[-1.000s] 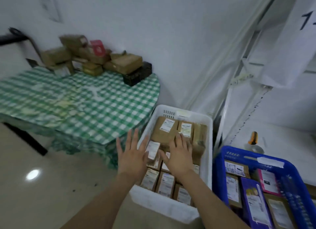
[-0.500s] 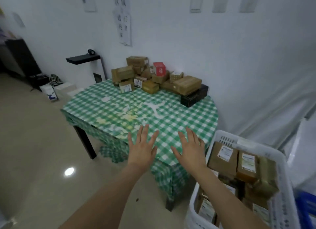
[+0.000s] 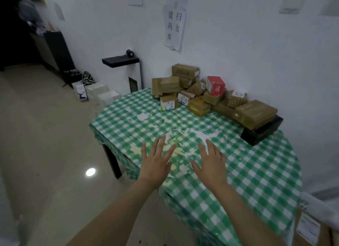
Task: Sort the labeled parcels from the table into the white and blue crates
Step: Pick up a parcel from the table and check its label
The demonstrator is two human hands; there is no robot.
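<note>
Left grip (image 3: 156, 165) is spread flat, fingers straight and splayed, holding nothing; it sits over the near left part of the counter (image 3: 253, 176), which is covered in green-and-white check; whether it touches the surface cannot be told; right grip (image 3: 211, 163) is likewise splayed, palm down and empty, just beside the left but apart from it. Parcels (image 3: 185, 84) lie heaped at the far edge of the counter against the wall, well apart from both grips; most are brown cartons, several bearing white labels; a red box (image 3: 215, 85) sits high near the middle of the heap; a yellow carton (image 3: 199, 106) lies at its front; at the right end a large brown carton (image 3: 256, 111) rests on a black box (image 3: 262, 133). White crate (image 3: 311, 200) shows only as a blurred rim at the lower right corner, beside the counter, with a labelled carton (image 3: 308, 227) inside it. A paper notice (image 3: 174, 20) hangs on the wall above the heap; a black shelf (image 3: 120, 61) stands left of the counter.
</note>
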